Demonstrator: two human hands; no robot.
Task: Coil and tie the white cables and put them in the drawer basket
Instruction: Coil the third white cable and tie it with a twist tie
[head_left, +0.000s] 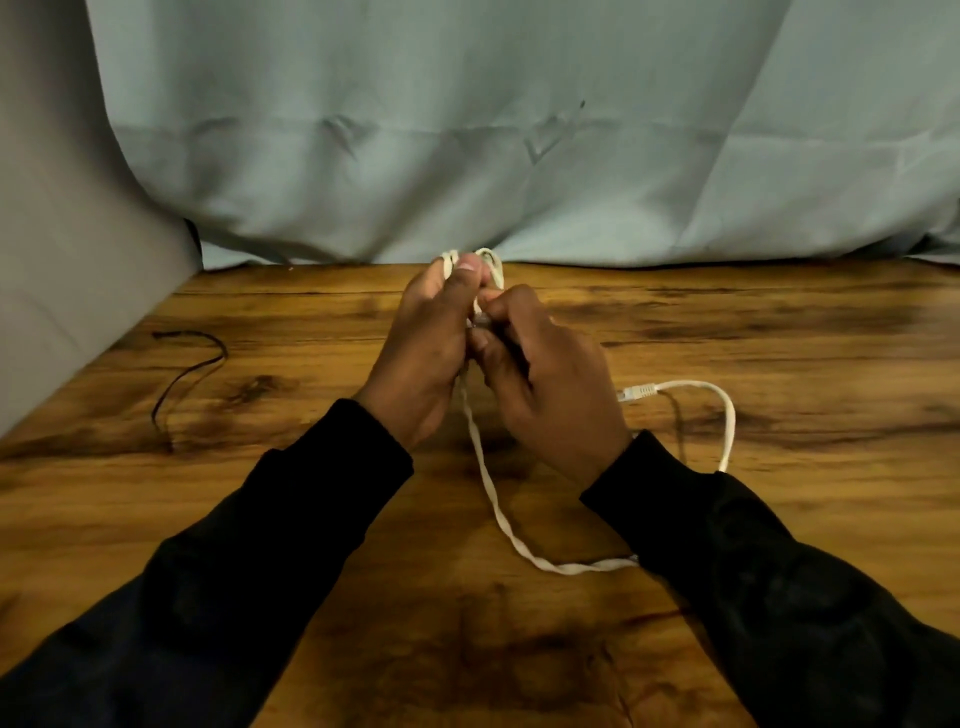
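Both hands are raised together over the middle of the wooden table (779, 322); the left hand (423, 343) grips a few small loops of the white cable (485, 470) with its thumb pressed on top, and the right hand (545, 374) pinches the cable just beside those loops. The rest trails down between the wrists, passes under the right sleeve (737, 571) and ends at a plug (638, 391) lying near the right wrist. It looks light, thin, flat and limp, twisting readily; I judge it best held at the gathered loops, since slack loops would likely spring apart. No basket is in view.
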